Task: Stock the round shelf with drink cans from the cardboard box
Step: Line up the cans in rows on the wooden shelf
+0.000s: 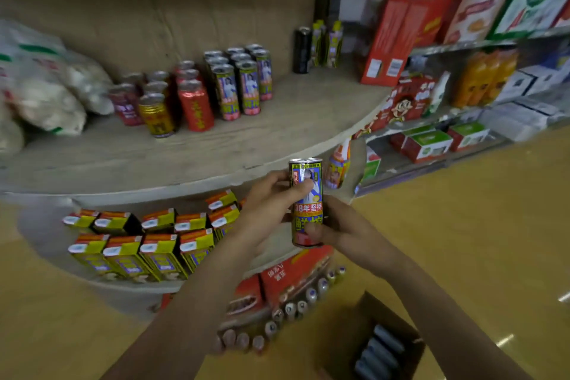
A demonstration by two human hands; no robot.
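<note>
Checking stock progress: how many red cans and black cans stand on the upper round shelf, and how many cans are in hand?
Red cans: 3
Black can: 1
Held can: 1
Total: 5

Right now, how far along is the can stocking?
Done: a block of matching cans stands on the round shelf. In hand: one can, gripped by the left hand near its top and the right hand near its base. Left: more cans lie in the cardboard box.
</note>
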